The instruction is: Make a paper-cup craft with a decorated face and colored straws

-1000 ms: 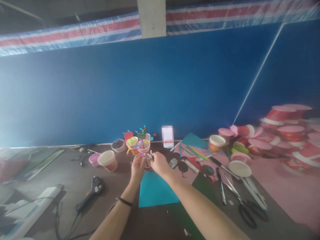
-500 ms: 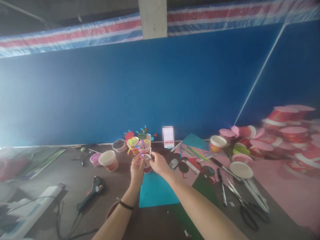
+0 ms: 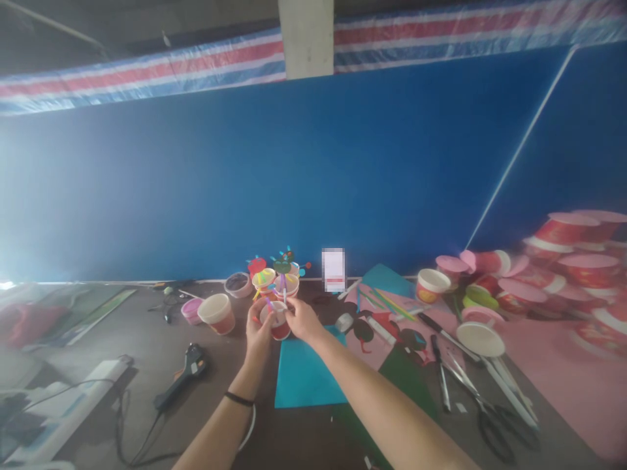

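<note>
In front of me a small red-and-white paper cup [image 3: 281, 331] is held between both hands. My left hand [image 3: 258, 329] is closed around its left side, thumb by the rim, with a purple strip and an orange bit near the fingertips. My right hand [image 3: 302, 321] pinches at the right of the rim, beside a short white upright strip [image 3: 285, 295]. What exactly its fingertips grip is partly hidden. Just behind stand decorated cups, one with a red paper head [image 3: 257, 265] and one with a dark green paper head [image 3: 283, 264]. Blue card [image 3: 311, 375] lies below my right wrist.
A glue gun [image 3: 189, 369] with its cable lies left, near a power strip [image 3: 73, 405]. White cup [image 3: 217, 313] and pink cup [image 3: 191, 311] stand beyond it. Scissors [image 3: 482, 408], pens, paper strips [image 3: 392, 303] and tape [image 3: 344, 322] lie right, before piled red cups [image 3: 588, 271].
Both hands and the small cup have moved slightly left and toward me, away from the decorated cups. The whole view has shifted a little.
</note>
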A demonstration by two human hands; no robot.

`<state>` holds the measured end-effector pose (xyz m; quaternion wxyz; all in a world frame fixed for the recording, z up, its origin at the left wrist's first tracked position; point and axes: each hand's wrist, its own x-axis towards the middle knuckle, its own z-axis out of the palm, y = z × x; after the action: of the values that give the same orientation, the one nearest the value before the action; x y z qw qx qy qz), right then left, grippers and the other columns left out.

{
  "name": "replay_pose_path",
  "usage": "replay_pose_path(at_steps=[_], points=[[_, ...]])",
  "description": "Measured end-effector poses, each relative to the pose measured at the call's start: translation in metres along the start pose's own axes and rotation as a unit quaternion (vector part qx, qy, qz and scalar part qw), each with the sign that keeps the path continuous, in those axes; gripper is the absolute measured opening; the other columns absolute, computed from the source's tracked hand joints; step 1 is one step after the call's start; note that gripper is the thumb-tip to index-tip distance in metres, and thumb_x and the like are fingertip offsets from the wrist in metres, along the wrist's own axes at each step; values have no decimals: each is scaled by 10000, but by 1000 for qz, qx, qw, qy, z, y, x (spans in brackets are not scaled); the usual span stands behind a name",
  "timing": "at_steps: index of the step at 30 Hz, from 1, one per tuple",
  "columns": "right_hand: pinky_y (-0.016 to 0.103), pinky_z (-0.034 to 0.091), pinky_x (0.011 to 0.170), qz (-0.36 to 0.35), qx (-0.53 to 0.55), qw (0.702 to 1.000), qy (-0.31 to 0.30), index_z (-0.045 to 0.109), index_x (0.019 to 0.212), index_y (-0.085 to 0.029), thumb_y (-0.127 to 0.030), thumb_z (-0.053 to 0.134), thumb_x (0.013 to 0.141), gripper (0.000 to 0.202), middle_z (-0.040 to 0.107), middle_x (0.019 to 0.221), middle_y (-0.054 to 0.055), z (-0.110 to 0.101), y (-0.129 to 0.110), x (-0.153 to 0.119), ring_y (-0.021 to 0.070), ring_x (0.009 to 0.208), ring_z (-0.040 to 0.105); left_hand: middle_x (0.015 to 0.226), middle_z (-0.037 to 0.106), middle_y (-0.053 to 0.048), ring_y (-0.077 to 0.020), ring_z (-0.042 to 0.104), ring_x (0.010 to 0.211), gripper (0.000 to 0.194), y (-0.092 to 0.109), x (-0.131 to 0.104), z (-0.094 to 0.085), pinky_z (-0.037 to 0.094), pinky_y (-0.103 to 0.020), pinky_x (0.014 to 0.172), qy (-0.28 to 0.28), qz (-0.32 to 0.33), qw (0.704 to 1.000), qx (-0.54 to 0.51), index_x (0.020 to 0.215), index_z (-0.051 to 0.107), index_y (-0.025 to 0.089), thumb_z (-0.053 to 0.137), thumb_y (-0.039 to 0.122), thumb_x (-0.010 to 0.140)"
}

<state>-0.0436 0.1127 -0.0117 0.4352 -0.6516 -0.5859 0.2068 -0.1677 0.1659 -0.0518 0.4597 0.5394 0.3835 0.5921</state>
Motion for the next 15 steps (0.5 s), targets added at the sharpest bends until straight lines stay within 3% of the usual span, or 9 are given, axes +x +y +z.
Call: replay_pose_path(at_steps=[9, 15], points=[[247, 431, 782, 14, 2, 1000, -6, 641, 994, -182, -193, 504, 830, 215, 692, 957, 76, -1, 4, -2, 195, 910, 630, 1197, 588, -94, -297, 561, 1101, 708, 3, -12, -14, 477, -414, 898, -69, -34, 996, -47, 1233, 482, 247, 768, 346, 593], [238, 417, 699, 29, 12, 999, -25, 633, 825, -169, -217, 497, 862, 149, 687, 861, 74, -6, 5, -3, 184, 817, 630, 1327, 492, -99, -300, 487, 1202, 915, 0, -20, -29, 448, -421, 952, -172, -69, 980, -69, 1367, 313, 298, 794, 258, 589]])
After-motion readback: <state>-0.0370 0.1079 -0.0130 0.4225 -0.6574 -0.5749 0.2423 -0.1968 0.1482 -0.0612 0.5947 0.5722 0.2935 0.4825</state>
